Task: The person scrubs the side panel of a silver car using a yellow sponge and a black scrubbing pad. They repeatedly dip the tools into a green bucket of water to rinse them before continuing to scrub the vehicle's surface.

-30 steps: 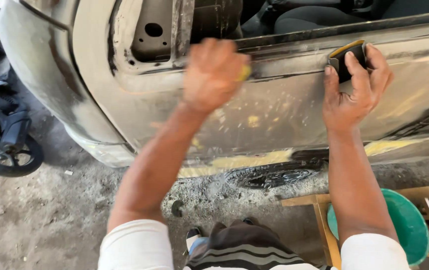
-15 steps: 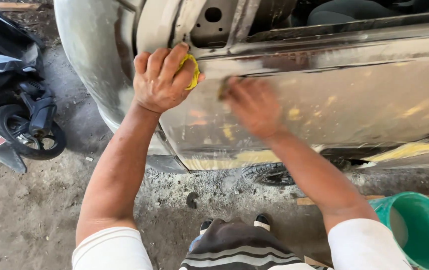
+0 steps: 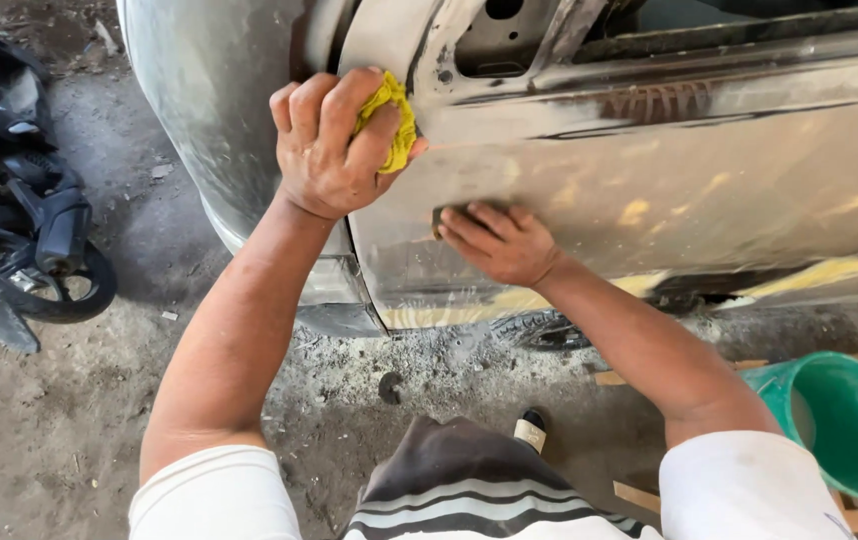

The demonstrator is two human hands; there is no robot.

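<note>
Two hands (image 3: 334,140) (image 3: 497,243) on bare car door (image 3: 669,190)

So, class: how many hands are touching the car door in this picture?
2. The left hand, gripping a yellow cloth, is at the car door's front edge; the right hand presses flat lower down, over something dark.

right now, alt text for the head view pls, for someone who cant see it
Seen from above, a person's left hand presses a yellow cloth against a bare, sanded car door, while the right hand holds a dark sanding pad flat on the panel lower down. A green bucket and a scooter wheel sit on the dusty ground.
</note>
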